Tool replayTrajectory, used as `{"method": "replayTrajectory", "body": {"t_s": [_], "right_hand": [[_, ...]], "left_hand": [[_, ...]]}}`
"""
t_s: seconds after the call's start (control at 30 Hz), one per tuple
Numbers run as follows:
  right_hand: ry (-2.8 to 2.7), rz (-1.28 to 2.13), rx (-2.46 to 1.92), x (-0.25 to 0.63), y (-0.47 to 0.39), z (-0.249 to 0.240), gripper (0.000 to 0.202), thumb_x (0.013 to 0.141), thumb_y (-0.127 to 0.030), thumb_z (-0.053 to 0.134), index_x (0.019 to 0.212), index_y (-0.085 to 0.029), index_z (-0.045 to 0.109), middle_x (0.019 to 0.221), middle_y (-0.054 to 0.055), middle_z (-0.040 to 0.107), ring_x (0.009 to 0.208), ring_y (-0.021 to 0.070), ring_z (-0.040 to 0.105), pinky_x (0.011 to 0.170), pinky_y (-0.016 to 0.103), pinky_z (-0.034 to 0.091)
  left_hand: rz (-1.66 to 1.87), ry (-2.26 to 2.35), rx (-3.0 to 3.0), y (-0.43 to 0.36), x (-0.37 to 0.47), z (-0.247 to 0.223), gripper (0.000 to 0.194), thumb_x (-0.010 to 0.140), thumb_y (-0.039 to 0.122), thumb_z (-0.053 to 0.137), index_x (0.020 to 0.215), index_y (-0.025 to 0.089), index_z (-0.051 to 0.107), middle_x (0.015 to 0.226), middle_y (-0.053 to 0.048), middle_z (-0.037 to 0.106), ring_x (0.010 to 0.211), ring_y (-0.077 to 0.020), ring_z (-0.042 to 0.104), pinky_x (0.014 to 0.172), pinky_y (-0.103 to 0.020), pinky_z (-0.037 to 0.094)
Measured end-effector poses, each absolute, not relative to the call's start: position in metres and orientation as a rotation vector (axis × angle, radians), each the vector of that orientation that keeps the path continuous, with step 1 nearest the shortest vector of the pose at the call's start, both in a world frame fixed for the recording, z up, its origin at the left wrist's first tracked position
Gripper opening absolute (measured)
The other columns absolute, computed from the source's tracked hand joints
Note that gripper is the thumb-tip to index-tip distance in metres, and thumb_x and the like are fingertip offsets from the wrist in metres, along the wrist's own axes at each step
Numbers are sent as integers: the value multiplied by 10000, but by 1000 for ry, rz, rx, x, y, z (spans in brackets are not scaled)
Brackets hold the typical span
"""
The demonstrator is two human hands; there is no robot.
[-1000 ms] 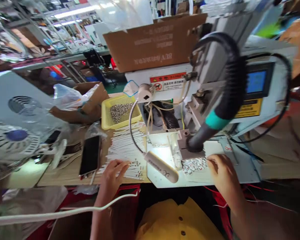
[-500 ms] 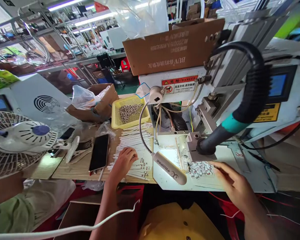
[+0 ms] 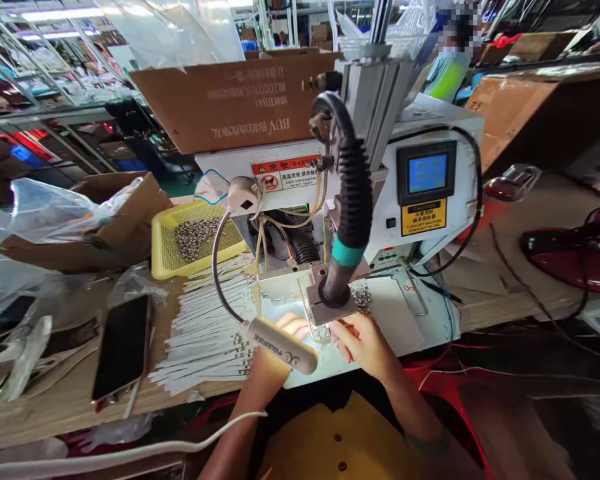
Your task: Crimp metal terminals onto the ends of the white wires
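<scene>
Both my hands meet on the pale worktop of a benchtop machine, beneath its metal head block [image 3: 330,312]. My left hand [image 3: 294,325] is left of the block, its fingers bent inward and partly covered by a white lamp [image 3: 280,345] on a bendy neck. From the right, my right hand [image 3: 363,340] reaches in with thumb and fingers pinched together. What lies between the fingers is too small and too hidden to name. Many flat white strips [image 3: 195,333] with small metal ends lie left of the worktop. Small metallic pieces [image 3: 363,299] show behind my right hand.
A yellow basket [image 3: 163,260] holds small metal parts, beside an open cardboard box [image 3: 95,230] with plastic bags. A black phone [image 3: 123,347] lies at left. The thick black hose [image 3: 353,193] rises above my hands. A high-temperature warning label [image 3: 285,175] marks the machine.
My left hand has moved right from the white strips to under the machine head. My right hand has come in from the small pieces to meet it. The view has turned right.
</scene>
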State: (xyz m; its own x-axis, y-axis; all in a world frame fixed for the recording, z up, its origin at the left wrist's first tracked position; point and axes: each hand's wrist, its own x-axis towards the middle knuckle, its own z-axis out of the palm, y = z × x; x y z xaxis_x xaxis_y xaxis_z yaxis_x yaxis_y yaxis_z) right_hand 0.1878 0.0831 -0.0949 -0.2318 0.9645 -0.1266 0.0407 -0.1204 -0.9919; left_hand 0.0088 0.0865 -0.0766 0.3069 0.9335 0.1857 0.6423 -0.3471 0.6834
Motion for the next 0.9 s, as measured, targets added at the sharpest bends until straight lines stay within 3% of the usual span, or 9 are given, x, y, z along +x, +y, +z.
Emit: {"method": "replayTrajectory", "body": {"t_s": [0.17,0.33,0.63,0.9], "right_hand": [[-1294,1488,-1221,181,86,-106,291,866,-381,515,659,-198,425,514,-64,434,315,47,381,315,190,244],[-1314,1486,-1213,183,87,-105,254,865,-345,507,670,-203,427,474,-75,400,325,56,368,328,195,242],[-1291,1483,-1193,182,87,-107,228,856,-348,513,702,-210,417,484,-90,372,334,54,334,326,193,251],[-1293,1498,-1190,182,86,-101,217,863,-366,500,723,-213,433,462,-92,347,339,60,319,337,199,251]], "left_hand": [[759,1478,1945,88,23,-71,334,866,245,371,607,199,577,584,-19,540,549,-144,516,558,-259,463],[741,1484,1910,87,22,-72,321,842,265,391,546,202,498,544,11,427,518,-125,434,518,-243,405],[810,1416,1885,89,20,-82,252,825,246,421,621,194,560,671,-19,546,578,-132,498,558,-249,446],[783,1377,1881,88,23,-73,311,857,256,376,598,215,544,679,-42,547,618,-163,513,598,-298,498]]}}
